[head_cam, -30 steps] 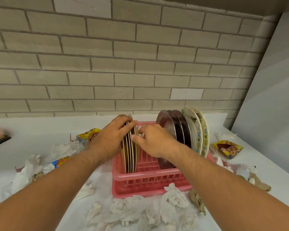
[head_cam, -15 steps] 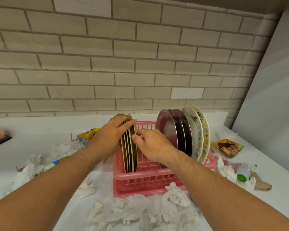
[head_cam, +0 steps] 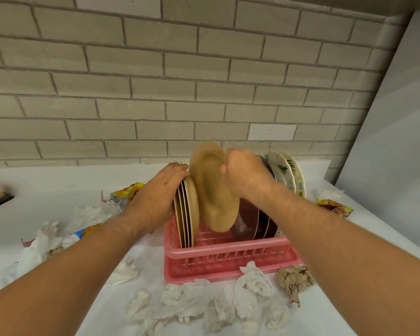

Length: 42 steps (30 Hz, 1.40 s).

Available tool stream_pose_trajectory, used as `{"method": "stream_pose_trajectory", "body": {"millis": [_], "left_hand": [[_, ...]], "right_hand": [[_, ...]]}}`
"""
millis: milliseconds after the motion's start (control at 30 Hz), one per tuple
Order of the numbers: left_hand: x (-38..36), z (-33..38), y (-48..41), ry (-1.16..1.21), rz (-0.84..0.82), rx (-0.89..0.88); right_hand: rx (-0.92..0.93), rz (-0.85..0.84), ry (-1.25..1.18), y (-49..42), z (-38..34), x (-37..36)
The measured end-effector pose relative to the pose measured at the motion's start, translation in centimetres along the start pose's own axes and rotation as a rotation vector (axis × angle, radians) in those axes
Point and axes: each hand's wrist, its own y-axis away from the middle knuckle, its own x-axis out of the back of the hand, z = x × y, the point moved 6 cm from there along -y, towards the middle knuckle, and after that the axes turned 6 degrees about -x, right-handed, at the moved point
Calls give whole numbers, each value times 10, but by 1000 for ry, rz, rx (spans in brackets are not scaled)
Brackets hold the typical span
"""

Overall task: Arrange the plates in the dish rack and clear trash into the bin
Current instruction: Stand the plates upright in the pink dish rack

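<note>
A pink dish rack (head_cam: pixel 228 257) stands on the white counter. At its left end a stack of beige plates (head_cam: pixel 187 214) stands on edge, and my left hand (head_cam: pixel 158 197) lies over their top rims with the fingers fairly straight. My right hand (head_cam: pixel 246 174) grips a tan plate (head_cam: pixel 212 190) by its upper rim; the plate is blurred and raised above the middle of the rack. Dark brown plates (head_cam: pixel 255 221) and white floral plates (head_cam: pixel 289 175) stand at the rack's right end. No bin is in view.
Crumpled white tissues (head_cam: pixel 204 304) lie in front of the rack and at the left (head_cam: pixel 41 241). A brown paper wad (head_cam: pixel 294 280) sits near the rack's right corner. Snack wrappers lie at the left (head_cam: pixel 127 192) and at the right (head_cam: pixel 335 207). A brick wall stands behind.
My right hand has pulled one tan plate out of the left stack and lifted it up and rightward over the rack. My left hand stays on the remaining stack.
</note>
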Motion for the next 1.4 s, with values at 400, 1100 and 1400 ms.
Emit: {"method": "stream_pose_trajectory", "body": {"millis": [400, 1100, 1400], "left_hand": [[-3, -1, -2, -13, -26, 10], [-8, 1, -7, -7, -33, 3], [-10, 2, -10, -22, -44, -3]], "right_hand": [[-115, -83, 294, -5, 8, -5], [-78, -115, 281, 6, 14, -22], [-134, -102, 225, -5, 23, -30]]}}
